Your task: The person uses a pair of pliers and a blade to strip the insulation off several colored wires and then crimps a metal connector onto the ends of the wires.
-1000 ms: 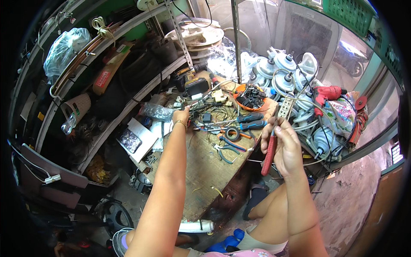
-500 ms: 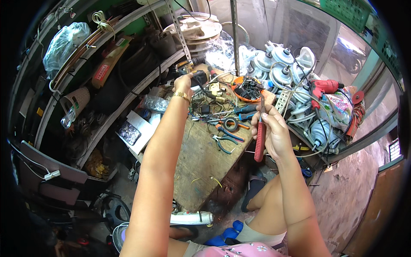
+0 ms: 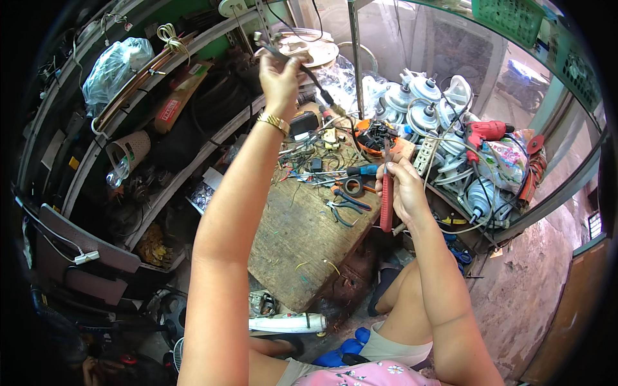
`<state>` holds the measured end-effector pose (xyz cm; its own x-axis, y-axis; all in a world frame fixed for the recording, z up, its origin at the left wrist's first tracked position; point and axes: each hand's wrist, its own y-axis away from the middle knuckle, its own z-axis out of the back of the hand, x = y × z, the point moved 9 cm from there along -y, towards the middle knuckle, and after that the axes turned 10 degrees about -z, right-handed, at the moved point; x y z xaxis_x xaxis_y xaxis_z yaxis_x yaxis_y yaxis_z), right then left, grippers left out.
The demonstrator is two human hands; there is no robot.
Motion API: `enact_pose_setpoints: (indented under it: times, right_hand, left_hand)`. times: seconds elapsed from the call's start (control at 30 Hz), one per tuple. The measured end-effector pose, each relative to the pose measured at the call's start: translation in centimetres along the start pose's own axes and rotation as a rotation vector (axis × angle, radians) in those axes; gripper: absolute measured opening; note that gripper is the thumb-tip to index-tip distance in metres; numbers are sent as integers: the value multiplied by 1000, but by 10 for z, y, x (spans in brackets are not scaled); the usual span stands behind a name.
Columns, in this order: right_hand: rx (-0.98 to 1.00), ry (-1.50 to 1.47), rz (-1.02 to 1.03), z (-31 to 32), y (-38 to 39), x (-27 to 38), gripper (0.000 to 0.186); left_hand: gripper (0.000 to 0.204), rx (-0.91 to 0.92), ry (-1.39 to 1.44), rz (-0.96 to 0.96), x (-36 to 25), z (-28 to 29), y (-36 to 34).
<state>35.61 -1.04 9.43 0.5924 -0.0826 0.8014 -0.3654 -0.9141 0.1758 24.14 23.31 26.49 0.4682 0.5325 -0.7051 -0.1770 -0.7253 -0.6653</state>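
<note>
My left hand [image 3: 279, 82] is raised above the far left of the worn wooden workbench [image 3: 290, 238], fingers closed on a black cable [image 3: 314, 82] with a fitting at its upper end; a gold watch band is on that wrist. My right hand [image 3: 405, 190], at the bench's right edge, grips a red-handled cutting tool [image 3: 386, 206], apparently a knife, pointed upward. Below and between them lie a tangle of wires, screwdrivers, a roll of black tape [image 3: 353, 186], pliers [image 3: 341, 209] and an orange bowl [image 3: 365, 128] of small dark parts.
Cluttered metal shelving [image 3: 193, 151] lines the left. On the right are piled grey lamp-like fittings [image 3: 421, 116], a white power strip [image 3: 423, 156], a red drill [image 3: 486, 132] and a plastic bag. Green baskets [image 3: 505, 16] hang top right; a white tube [image 3: 290, 323] lies below the bench.
My left hand has risen up and away from the bench, lifting the black cable. My right hand with the red-handled tool has moved slightly up and left.
</note>
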Motion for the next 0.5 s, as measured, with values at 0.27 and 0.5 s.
enact_pose_setpoints:
  times: [0.27,0.5]
  right_hand:
    - [-43,149,0,13,-17,-16,24]
    - [119,800,-45,-38,-35,-98,30]
  left_hand:
    - [26,-248,209,-88,-60,30,-46]
    - [14,-115,239,-179,-192,90,-86]
